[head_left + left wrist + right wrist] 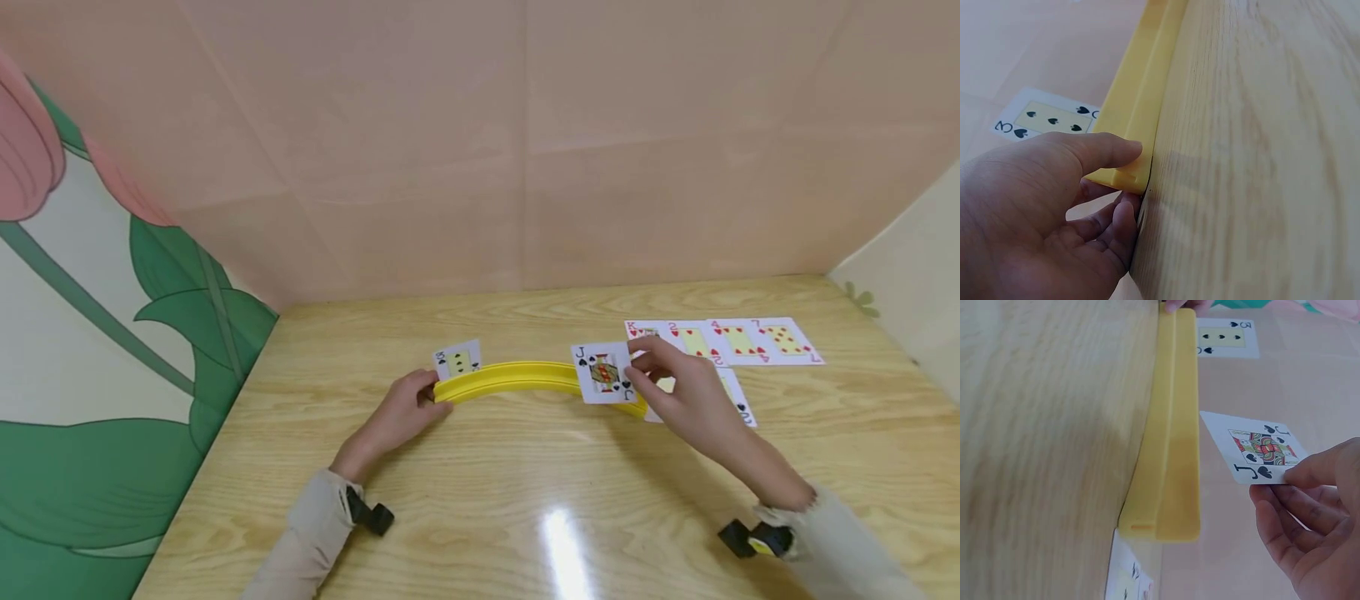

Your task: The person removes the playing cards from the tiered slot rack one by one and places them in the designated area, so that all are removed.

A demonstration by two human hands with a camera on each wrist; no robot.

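A curved yellow card holder [517,377] stands on the table, with a three of spades [459,360] upright in its left end. My left hand [393,421] grips that end; in the left wrist view the thumb [1116,152] lies along the front face and the other fingers are partly hidden. Between thumb and fingers, my right hand [693,404] pinches a jack of spades [602,375] by its edge. The right wrist view shows the jack [1263,450] tilted and apart from the holder [1175,425], near its right half.
Behind and right of the holder lies a row of red-suited cards [738,340], face up and overlapping. A black-suited card [738,396] lies in front of them, partly covered by the right hand. A pink wall covering [525,167] rises at the table's [465,500] back edge.
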